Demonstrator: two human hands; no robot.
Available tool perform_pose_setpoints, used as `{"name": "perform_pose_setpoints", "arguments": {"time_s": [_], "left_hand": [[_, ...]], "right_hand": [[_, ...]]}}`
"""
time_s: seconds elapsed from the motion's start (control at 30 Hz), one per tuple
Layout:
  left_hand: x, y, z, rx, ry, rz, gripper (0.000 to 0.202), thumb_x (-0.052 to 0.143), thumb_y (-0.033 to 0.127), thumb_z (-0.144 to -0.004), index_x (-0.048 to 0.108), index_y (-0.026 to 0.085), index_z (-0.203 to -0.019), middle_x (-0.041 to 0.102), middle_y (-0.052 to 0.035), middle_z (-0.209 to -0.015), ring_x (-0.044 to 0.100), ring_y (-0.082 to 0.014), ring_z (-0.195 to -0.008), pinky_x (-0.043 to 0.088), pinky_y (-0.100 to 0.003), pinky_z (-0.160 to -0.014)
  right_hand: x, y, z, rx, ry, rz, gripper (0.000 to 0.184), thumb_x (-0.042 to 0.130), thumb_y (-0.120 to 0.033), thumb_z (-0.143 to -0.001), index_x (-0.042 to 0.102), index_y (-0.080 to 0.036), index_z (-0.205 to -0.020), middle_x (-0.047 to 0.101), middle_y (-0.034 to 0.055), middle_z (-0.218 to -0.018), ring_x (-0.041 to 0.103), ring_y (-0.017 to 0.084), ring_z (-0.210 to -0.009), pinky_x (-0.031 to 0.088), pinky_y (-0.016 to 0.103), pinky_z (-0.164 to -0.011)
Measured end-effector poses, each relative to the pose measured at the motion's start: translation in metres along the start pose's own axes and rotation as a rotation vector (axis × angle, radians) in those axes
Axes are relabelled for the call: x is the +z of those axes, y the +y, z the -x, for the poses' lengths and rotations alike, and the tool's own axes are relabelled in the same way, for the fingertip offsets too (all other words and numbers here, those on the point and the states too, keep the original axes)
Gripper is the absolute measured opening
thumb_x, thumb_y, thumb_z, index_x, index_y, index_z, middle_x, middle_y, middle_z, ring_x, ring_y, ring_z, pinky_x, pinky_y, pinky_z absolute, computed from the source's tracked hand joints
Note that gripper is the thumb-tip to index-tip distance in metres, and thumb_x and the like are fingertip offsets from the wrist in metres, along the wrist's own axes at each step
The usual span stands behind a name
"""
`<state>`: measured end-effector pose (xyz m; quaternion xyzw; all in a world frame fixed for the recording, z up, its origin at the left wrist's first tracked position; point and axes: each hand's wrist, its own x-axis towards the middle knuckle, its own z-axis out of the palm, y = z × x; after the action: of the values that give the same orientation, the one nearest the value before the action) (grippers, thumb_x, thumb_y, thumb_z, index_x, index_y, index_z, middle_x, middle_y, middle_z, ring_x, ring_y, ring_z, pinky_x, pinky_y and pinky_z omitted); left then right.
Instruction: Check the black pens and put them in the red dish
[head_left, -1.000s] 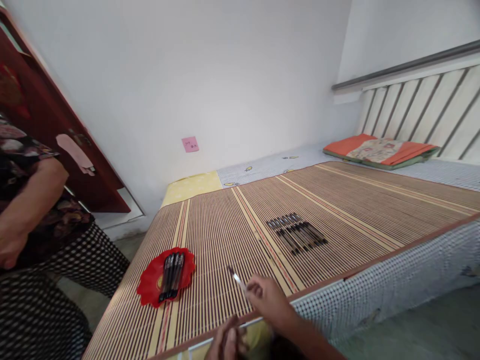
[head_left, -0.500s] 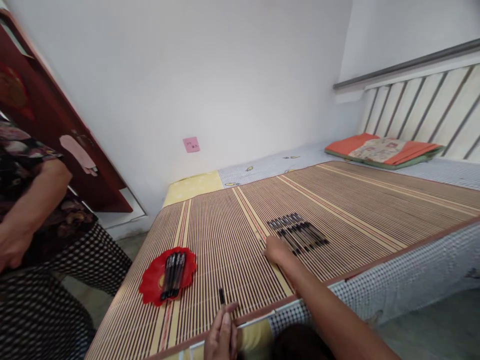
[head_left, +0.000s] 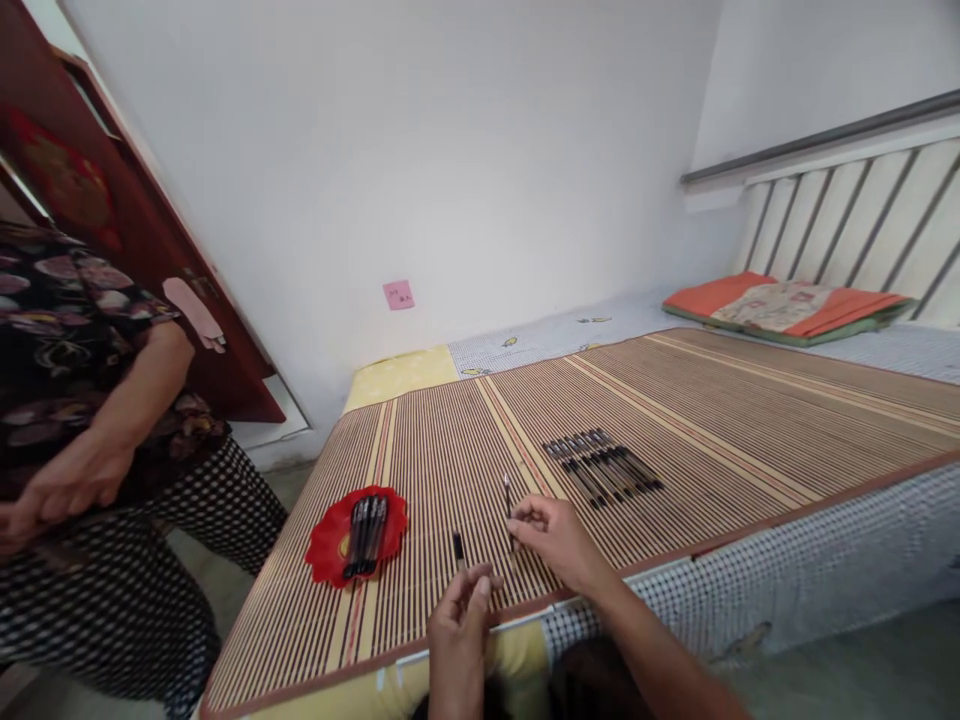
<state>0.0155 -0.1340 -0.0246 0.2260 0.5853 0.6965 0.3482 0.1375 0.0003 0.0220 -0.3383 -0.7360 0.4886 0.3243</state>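
My right hand (head_left: pixel 553 540) pinches a thin pen (head_left: pixel 508 497) that points up and away over the striped bamboo mat (head_left: pixel 712 420). My left hand (head_left: pixel 459 620) is closed on a small black pen cap (head_left: pixel 457 547) near the mat's front edge. The two hands are a short way apart. A row of several dark pens (head_left: pixel 604 465) lies on the mat just beyond my right hand. A red scalloped dish (head_left: pixel 328 530) with several black pens in it sits to the left of my left hand.
Another person in a patterned top and checked trousers (head_left: pixel 97 560) stands at the left beside the bed. A red wooden door (head_left: pixel 150 240) leans behind them. An orange pillow (head_left: pixel 784 308) lies at the far right by the slatted headboard. A pink note (head_left: pixel 398 294) sticks to the white wall.
My right hand has drawn back from the row of pens holding one pen. My left hand with the cap has risen a little. The view shifted slightly left.
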Motion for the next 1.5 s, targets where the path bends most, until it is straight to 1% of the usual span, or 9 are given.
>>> {"name": "perform_pose_setpoints", "arguments": {"time_s": [0.13,0.27,0.37,0.53,0.67,0.9,1.07,1.27,1.5], "left_hand": [[0.006,0.005,0.012,-0.030,-0.038,0.058,0.060,0.090,0.062,-0.059,0.081,0.013,-0.093,0.070,-0.0035,-0.068,0.045,-0.0071,-0.047,0.032,-0.019,-0.045],[0.003,0.016,0.032,-0.054,-0.114,0.050,0.053,0.094,0.056,-0.054,0.078,0.013,-0.080,0.066,-0.0008,-0.061,0.045,-0.0069,-0.049,0.032,-0.019,-0.047],[0.002,0.025,0.049,-0.031,-0.117,0.032,0.048,0.094,0.055,-0.058,0.077,0.014,-0.078,0.066,-0.0006,-0.062,0.048,-0.0079,-0.052,0.036,-0.019,-0.051],[0.008,0.031,0.073,-0.015,-0.091,0.012,0.047,0.093,0.056,-0.058,0.077,0.014,-0.075,0.066,-0.0011,-0.064,0.052,-0.0102,-0.058,0.040,-0.021,-0.057],[0.008,0.032,0.080,-0.028,-0.123,-0.006,0.047,0.092,0.056,-0.059,0.076,0.014,-0.074,0.066,-0.0015,-0.062,0.049,-0.0098,-0.055,0.038,-0.021,-0.057],[0.001,0.035,0.085,-0.023,-0.217,-0.052,0.048,0.089,0.059,-0.063,0.077,0.015,-0.078,0.067,-0.0020,-0.065,0.050,-0.0105,-0.058,0.040,-0.021,-0.058],[0.001,0.047,0.092,0.007,-0.180,-0.059,0.061,0.066,0.070,-0.084,0.077,0.015,-0.108,0.069,-0.0049,-0.083,0.039,-0.0085,-0.054,0.035,-0.021,-0.052],[-0.001,0.050,0.093,-0.010,-0.115,0.010,0.053,0.078,0.070,-0.073,0.073,0.019,-0.087,0.062,-0.0003,-0.069,0.052,-0.0137,-0.067,0.044,-0.022,-0.065],[-0.008,0.044,0.089,0.037,-0.098,-0.072,0.053,0.077,0.066,-0.077,0.075,0.017,-0.096,0.062,0.0005,-0.069,0.053,-0.0151,-0.071,0.045,-0.026,-0.070]], "right_hand": [[0.010,-0.025,0.034,-0.035,-0.041,-0.345,0.021,0.069,-0.039,-0.081,0.061,-0.019,-0.078,0.059,-0.0037,-0.064,0.058,0.013,-0.059,0.046,0.025,-0.059],[0.010,-0.037,0.052,-0.007,-0.069,-0.365,0.027,0.077,-0.042,-0.076,0.063,-0.019,-0.076,0.054,-0.0055,-0.060,0.052,0.012,-0.057,0.042,0.024,-0.055],[-0.004,-0.045,0.056,-0.020,-0.083,-0.354,0.032,0.075,-0.050,-0.080,0.066,-0.019,-0.078,0.061,-0.0022,-0.066,0.054,0.013,-0.060,0.044,0.025,-0.057],[-0.027,-0.056,0.054,-0.065,-0.029,-0.395,0.041,0.065,-0.056,-0.088,0.073,-0.018,-0.101,0.073,0.0042,-0.087,0.061,0.013,-0.065,0.047,0.026,-0.060],[-0.025,-0.060,0.058,-0.058,-0.091,-0.418,0.039,0.070,-0.055,-0.085,0.074,-0.017,-0.088,0.071,0.0027,-0.075,0.060,0.012,-0.062,0.044,0.025,-0.058],[-0.022,-0.063,0.070,-0.080,-0.117,-0.450,0.038,0.072,-0.055,-0.085,0.071,-0.017,-0.086,0.074,0.0045,-0.081,0.062,0.013,-0.066,0.046,0.025,-0.061],[-0.028,-0.060,0.071,-0.083,-0.028,-0.471,0.039,0.074,-0.055,-0.084,0.072,-0.016,-0.085,0.073,0.0043,-0.079,0.062,0.014,-0.066,0.049,0.027,-0.063],[-0.032,-0.058,0.070,-0.127,0.274,-0.681,0.032,0.080,-0.050,-0.083,0.075,-0.019,-0.090,0.074,0.0042,-0.084,0.063,0.014,-0.071,0.052,0.027,-0.069],[-0.029,-0.067,0.072,-0.197,0.460,-0.724,0.025,0.077,-0.045,-0.088,0.075,-0.022,-0.098,0.076,0.0037,-0.092,0.065,0.015,-0.081,0.055,0.029,-0.079]]}}
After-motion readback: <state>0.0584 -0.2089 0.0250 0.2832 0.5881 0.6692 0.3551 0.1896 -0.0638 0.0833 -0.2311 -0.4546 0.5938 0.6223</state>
